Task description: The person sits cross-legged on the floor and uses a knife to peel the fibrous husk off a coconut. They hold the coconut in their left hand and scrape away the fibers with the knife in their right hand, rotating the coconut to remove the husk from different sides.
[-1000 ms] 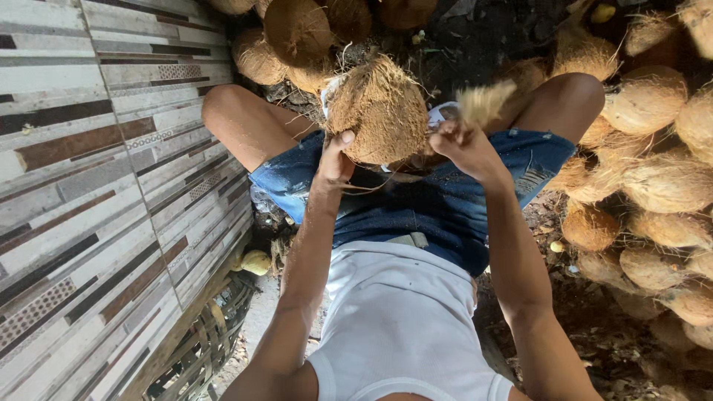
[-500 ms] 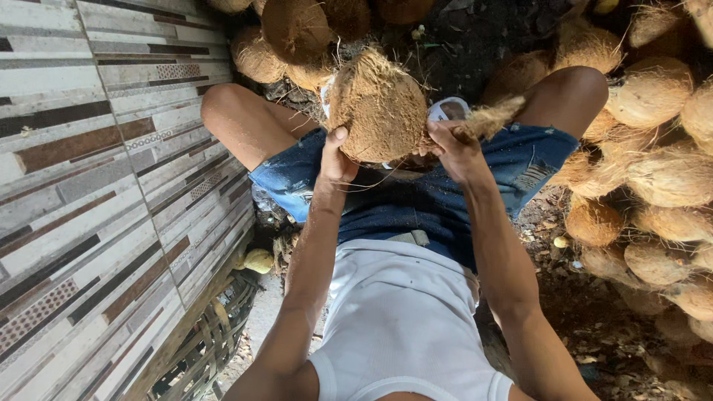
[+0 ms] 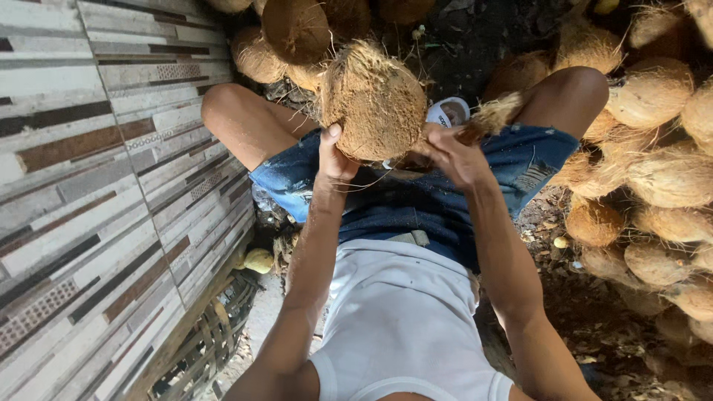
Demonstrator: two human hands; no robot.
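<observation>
Brown husk still covers most of the coconut (image 3: pixel 375 104) gripped by the left hand (image 3: pixel 336 157), while right hand (image 3: pixel 453 152) fingers clutch a torn strip (image 3: pixel 494 115).

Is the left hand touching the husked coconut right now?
Touching. The head view shows the left hand pressed against the lower left side of the coconut, thumb lying on the husk with no gap.

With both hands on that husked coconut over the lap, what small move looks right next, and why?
Probably peel the right hand outward, pulling the loose husk tuft away. The left hand braces the coconut from below, and fibres hang loose on that right side.
</observation>
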